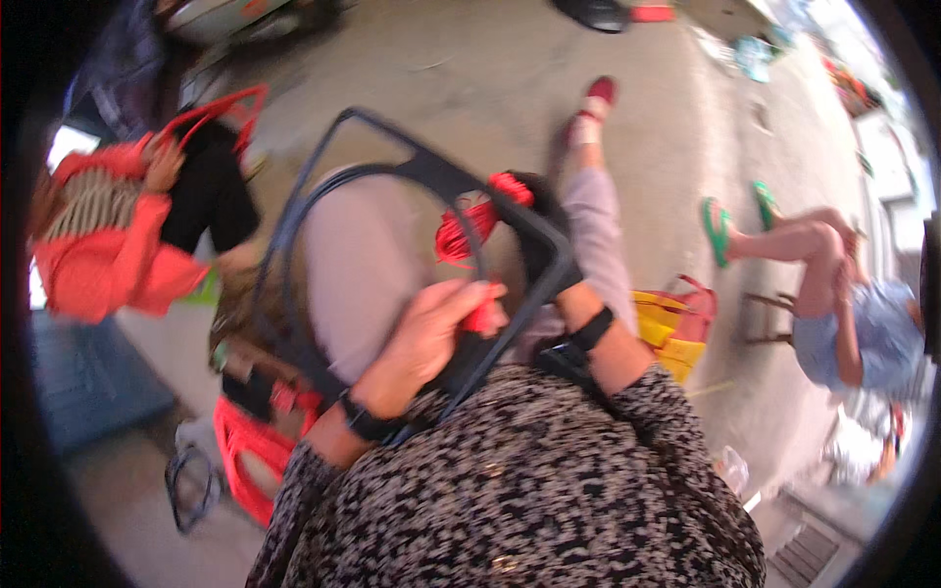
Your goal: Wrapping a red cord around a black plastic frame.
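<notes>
A dark grey square frame (417, 157) with a round inner ring lies tilted across my lap. My left hand (436, 328) is closed at the ring's near right side, with a bit of red material between thumb and fingers. A loose bundle of bright red cord (463, 233) hangs inside the ring, beyond that hand. My right hand (537, 230), in a black covering, is at the frame's right side, close to more red cord (512, 186). Its fingers are hidden and blurred. Dark bands circle both wrists.
A person in orange (118, 225) sits at the left, holding a red frame (221, 113). Another in green slippers (718, 232) sits at the right. A yellow and red bag (676, 328) is right of my leg; a red plastic chair (250, 456) is at lower left.
</notes>
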A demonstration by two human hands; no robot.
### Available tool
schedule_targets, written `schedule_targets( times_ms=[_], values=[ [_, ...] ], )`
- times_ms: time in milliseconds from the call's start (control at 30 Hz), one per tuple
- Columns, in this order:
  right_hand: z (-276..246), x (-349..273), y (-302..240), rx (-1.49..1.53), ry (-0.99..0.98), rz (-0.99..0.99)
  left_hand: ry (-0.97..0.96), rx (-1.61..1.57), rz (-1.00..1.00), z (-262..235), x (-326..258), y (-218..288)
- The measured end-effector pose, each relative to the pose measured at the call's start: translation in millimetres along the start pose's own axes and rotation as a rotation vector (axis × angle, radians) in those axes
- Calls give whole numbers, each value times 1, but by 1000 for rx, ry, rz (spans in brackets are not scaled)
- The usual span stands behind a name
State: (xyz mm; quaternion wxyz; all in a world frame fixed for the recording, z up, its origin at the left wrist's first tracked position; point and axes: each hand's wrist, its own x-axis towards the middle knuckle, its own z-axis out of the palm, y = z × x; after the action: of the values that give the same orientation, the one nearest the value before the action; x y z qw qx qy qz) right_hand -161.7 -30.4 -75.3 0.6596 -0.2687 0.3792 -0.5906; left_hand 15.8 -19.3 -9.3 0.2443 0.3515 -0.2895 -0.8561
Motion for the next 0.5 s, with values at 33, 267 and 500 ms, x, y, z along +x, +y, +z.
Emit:
schedule_targets(
  times_ms=[33,267,500],
  values=[
    [11,-4,-5,54,-60,83,-27,-20,-35,2,2,-1],
    [26,-18,-1,146,-158,286,-13,-326,173,-31,1,-34],
    [18,-13,-5,188,-158,264,58,-41,151,-5,3,-16]
  ],
)
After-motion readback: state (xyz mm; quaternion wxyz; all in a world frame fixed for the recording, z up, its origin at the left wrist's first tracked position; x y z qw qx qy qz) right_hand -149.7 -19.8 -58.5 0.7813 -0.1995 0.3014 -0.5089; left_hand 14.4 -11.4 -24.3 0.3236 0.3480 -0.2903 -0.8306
